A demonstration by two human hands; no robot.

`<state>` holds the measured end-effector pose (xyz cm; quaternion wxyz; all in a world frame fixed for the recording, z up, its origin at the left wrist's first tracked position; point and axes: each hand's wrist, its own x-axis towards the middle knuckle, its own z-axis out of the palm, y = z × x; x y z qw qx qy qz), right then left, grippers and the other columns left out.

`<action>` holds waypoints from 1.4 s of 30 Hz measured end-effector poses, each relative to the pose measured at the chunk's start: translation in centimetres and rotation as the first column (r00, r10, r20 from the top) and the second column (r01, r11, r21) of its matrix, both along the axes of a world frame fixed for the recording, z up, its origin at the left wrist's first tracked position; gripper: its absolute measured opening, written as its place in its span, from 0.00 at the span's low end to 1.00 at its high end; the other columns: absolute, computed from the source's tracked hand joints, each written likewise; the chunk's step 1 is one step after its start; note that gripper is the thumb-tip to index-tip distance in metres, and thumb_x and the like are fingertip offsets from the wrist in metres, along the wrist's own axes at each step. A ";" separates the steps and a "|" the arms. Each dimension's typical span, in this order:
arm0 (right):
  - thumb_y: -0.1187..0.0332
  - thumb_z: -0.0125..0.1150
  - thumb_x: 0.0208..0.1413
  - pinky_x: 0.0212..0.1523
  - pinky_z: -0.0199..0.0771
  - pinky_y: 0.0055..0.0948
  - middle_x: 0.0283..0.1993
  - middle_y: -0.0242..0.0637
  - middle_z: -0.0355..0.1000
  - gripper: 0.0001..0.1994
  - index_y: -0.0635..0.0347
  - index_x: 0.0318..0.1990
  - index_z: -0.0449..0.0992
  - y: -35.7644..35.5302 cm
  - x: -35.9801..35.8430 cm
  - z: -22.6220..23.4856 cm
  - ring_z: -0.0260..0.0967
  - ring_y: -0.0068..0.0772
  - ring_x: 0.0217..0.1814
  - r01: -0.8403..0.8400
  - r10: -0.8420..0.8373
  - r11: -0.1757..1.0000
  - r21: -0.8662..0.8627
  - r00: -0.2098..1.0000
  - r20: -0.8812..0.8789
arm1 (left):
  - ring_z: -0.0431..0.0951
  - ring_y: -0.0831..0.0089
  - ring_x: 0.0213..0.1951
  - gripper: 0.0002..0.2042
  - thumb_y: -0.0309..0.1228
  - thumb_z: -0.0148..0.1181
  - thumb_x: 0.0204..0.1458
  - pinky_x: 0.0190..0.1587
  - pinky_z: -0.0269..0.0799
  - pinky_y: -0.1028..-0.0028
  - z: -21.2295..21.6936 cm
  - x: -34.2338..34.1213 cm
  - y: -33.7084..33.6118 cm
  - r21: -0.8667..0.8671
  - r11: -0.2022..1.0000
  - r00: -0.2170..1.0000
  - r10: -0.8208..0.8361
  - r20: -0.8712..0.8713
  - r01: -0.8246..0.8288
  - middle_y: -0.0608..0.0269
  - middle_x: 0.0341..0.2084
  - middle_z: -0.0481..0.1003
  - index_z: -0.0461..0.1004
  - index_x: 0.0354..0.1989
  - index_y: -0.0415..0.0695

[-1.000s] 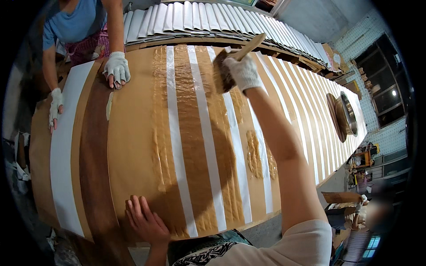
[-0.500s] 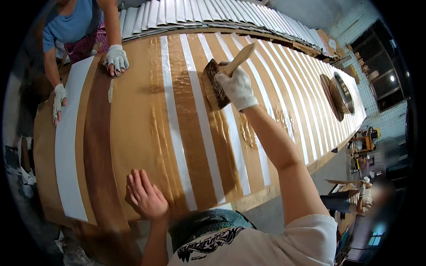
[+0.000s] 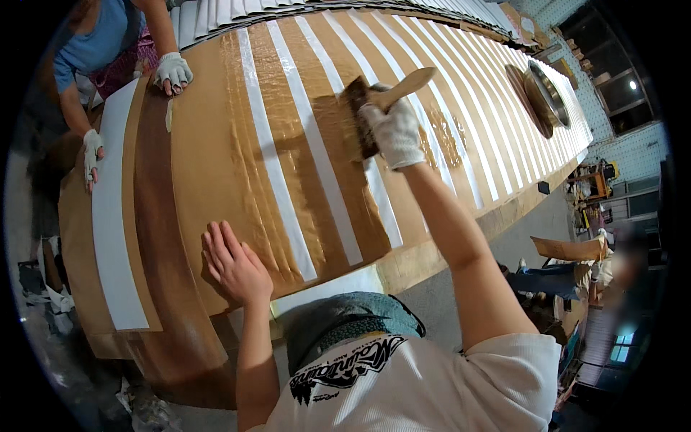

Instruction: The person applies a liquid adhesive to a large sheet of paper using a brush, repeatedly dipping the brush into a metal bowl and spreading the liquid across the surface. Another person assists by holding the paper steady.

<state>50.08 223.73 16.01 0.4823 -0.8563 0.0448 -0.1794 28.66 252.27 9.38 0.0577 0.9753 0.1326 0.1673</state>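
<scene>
My right hand (image 3: 398,133), in a white knit glove, is closed around a wide brush (image 3: 407,86) with a pale wooden handle. Dark bristles (image 3: 359,119) press near a white strip on the overlapped brown sheets (image 3: 209,165). Around the brush and to its left, the sheets look wet and glossy with a clear brown liquid. Fingers apart, my bare left hand (image 3: 239,265) lies flat on the brown sheet near the table's front edge, holding nothing.
A metal bowl (image 3: 548,95) stands at the far right on the striped sheets. Across the left end, a co-worker's two gloved hands (image 3: 173,73) touch the sheets. Folded white sheets (image 3: 252,9) lie behind. Another person at right holds a brown board (image 3: 568,248).
My right hand has drawn the brush a little toward me along the sheets. The whole view has shifted, so the table appears higher. My left hand stays flat on the sheet.
</scene>
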 end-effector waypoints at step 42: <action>0.80 0.60 0.60 0.54 0.78 0.26 0.52 0.43 0.76 0.21 0.66 0.62 0.69 -3.5 -9.9 -9.9 0.75 0.30 0.51 -0.139 0.142 0.987 -0.078 0.989 0.036 | 0.53 0.58 0.73 0.23 0.37 0.37 0.70 0.70 0.48 0.54 -11.3 2.2 7.5 0.043 0.999 0.992 -0.012 0.123 0.007 0.62 0.72 0.56 0.59 0.72 0.50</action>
